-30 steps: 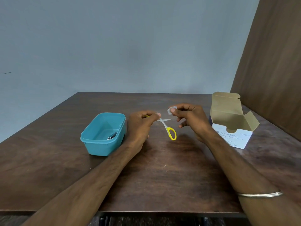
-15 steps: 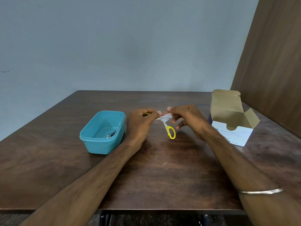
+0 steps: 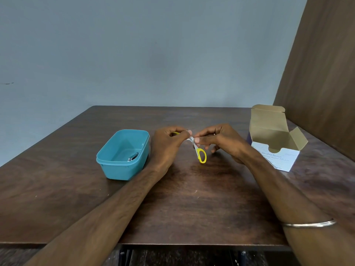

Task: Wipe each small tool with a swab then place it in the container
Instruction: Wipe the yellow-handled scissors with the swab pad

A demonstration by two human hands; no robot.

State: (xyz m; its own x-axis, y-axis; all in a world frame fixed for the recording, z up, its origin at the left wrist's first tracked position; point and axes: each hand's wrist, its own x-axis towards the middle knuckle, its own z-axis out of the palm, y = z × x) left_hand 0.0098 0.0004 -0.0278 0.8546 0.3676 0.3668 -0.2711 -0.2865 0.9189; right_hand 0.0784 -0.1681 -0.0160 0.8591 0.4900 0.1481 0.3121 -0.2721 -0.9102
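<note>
Head view: above the middle of the brown table (image 3: pixel 192 208), the left hand (image 3: pixel 165 146) grips one yellow handle of the small scissors (image 3: pixel 200 153), which hang with the other handle loop pointing down. The right hand (image 3: pixel 221 141) pinches a white swab (image 3: pixel 190 139) against the blades. To the left stands a blue container (image 3: pixel 123 166) with a metal tool (image 3: pixel 133 156) inside. An open swab box (image 3: pixel 274 148) sits to the right.

Glossy plastic container (image 3: pixel 115 166), wood-grain table (image 3: pixel 192 208)
</note>
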